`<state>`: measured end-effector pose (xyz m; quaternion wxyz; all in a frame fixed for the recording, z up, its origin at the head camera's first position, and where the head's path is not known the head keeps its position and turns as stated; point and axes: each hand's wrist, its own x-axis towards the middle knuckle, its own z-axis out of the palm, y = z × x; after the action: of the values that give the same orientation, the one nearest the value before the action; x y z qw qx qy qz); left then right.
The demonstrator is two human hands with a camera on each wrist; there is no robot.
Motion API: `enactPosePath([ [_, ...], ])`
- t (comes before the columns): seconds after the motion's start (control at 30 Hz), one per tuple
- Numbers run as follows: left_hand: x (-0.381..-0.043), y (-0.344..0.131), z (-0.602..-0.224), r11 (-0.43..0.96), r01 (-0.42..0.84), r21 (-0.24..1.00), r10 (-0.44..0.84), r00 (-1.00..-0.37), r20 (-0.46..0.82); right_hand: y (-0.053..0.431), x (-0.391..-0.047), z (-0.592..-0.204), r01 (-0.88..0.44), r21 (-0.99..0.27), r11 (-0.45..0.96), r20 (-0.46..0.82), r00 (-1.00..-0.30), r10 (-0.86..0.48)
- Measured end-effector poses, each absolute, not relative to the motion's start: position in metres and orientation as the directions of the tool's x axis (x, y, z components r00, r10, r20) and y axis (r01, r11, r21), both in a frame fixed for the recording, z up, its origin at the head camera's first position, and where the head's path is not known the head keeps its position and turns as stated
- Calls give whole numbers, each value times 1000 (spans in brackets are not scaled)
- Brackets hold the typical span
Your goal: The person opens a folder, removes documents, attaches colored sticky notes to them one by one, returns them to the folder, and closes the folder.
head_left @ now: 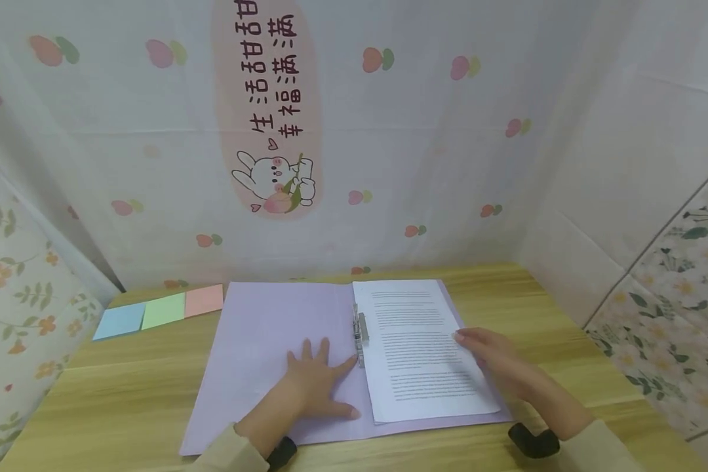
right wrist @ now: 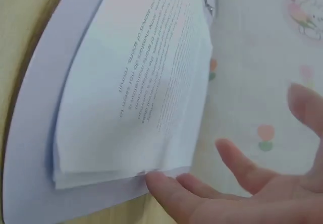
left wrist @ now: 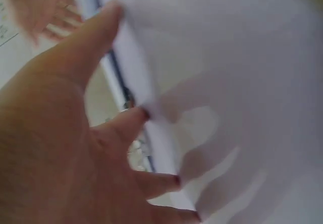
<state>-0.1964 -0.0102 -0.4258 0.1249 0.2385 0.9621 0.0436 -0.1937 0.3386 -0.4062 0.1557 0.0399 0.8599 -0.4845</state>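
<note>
A light purple folder (head_left: 271, 328) lies opened flat on the table. On its right half rests a stack of printed sheets (head_left: 415, 354), beside the metal clip (head_left: 360, 334) at the spine. My left hand (head_left: 315, 387) rests with fingers spread on the bare left cover, thumb and forefinger toward the spine. At the right edge of the sheets, my right hand (head_left: 490, 351) touches the paper with its fingertips. In the right wrist view the fingers (right wrist: 176, 193) are mostly straight, and the sheets (right wrist: 116, 138) show slightly uneven edges. The left wrist view is blurred.
Blue (head_left: 118, 321), green (head_left: 164, 310) and pink (head_left: 204, 300) sticky-note pads lie side by side at the table's back left. A patterned curtain (head_left: 342, 164) hangs behind the wooden table (head_left: 124, 393), with further flowered cloth on both sides.
</note>
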Motion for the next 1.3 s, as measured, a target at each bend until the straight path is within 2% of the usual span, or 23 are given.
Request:
enactPosePath([
  [0.1,-194,-7,-430,879,450,160,475,-857,-200,352,-198,-403,328,-886,329,-388,-912,-135],
  [0.2,-193,-6,-432,878,444,179,472,-863,-177,361,-201,-402,387,-896,215,-424,-890,-165],
  [0.47,-191,-8,-434,886,410,218,450,-874,-182,371,-209,-410,457,-881,120,-470,-873,-132],
  [0.67,-194,-8,-437,883,411,226,451,-876,-173,370,-214,-417,455,-873,178,-480,-865,-146],
  [1.0,-193,-6,-436,879,404,252,452,-876,-170,355,-215,-417,327,-857,398,-414,-896,-157],
  [1.2,-192,-7,-437,877,402,263,451,-877,-166,360,-211,-426,255,-899,355,-371,-876,-310],
  [1.3,-192,-10,-438,874,405,268,455,-876,-161,363,-209,-429,225,-908,352,-341,-886,-314],
])
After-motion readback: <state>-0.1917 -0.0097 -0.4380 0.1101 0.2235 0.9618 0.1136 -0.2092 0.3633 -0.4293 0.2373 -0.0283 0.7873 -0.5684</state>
